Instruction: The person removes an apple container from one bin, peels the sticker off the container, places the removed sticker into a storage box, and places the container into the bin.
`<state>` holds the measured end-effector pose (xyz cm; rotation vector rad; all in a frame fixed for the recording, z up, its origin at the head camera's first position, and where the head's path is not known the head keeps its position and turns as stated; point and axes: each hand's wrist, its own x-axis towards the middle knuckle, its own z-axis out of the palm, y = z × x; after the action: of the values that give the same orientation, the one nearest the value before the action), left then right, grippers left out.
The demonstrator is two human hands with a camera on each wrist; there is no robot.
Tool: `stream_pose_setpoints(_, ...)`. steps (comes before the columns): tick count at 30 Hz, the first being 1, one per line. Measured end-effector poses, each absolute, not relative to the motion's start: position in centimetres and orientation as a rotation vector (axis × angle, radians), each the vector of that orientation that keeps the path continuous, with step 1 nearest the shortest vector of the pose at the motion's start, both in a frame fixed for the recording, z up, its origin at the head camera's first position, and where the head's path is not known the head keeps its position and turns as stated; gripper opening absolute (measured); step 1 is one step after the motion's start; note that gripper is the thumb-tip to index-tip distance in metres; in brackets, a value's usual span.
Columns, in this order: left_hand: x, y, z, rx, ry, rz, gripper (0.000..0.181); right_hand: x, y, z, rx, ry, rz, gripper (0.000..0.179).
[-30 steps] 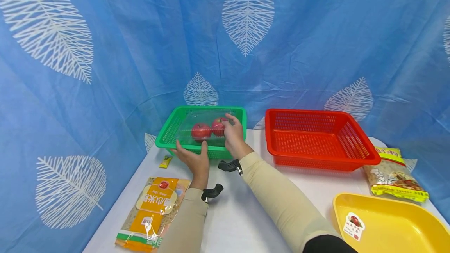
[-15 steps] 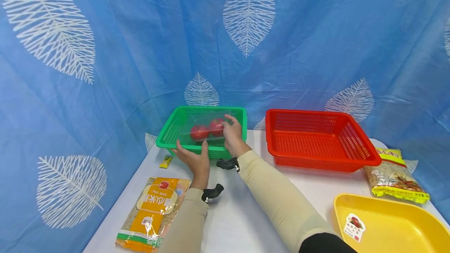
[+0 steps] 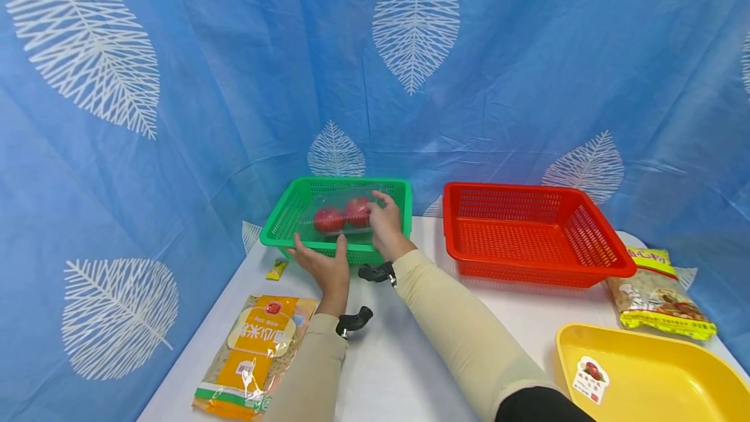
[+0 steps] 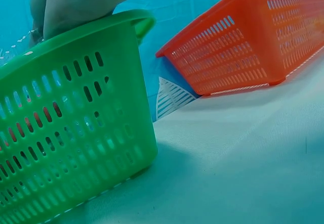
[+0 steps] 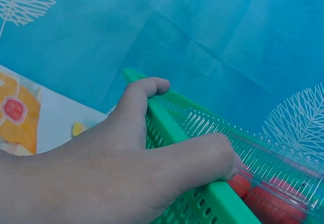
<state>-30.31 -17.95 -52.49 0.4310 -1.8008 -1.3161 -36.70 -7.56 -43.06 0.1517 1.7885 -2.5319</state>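
In the head view a clear plastic clamshell box (image 3: pixel 336 199) with red apples (image 3: pixel 329 220) inside lies within the green basket (image 3: pixel 366 254). My right hand (image 3: pixel 388 225) reaches over the basket's right side and grips the right end of the box. At the near rim, my left hand (image 3: pixel 326 272) holds the basket; the right wrist view shows its thumb (image 5: pixel 202 155) across the rim, beside the box, and a bent finger (image 5: pixel 149 86) hooked over it. The left wrist view shows the right hand (image 4: pixel 76 6) at the rim, its fingertips hidden behind the basket wall.
A red basket (image 3: pixel 527 266) stands to the right on the white table (image 3: pixel 404 357). Near the right edge are a yellow-labelled food bag (image 3: pixel 659 295) and a yellow tray (image 3: pixel 656 383). An orange food bag (image 3: pixel 258 344) and a small yellow packet (image 3: pixel 277 270) lie at left.
My right hand has shifted slightly left, and the clamshell box with its apples has moved left and sunk lower into the green basket. My left hand has stayed at the rim.
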Motion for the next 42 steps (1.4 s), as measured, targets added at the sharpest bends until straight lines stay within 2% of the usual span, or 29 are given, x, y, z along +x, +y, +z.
stream_pose_setpoints(21,-30.3,-18.0,-52.4,0.438,-1.805,-1.328,0.100,-36.7,-6.9,-42.9,0.156,2.020,-2.135,0.043)
stream_pose_setpoints(42,-30.6,-18.0,-52.4,0.429,-1.783,-1.323,0.099,-35.8,-5.6,-41.7,-0.013,2.294,-1.852,0.058)
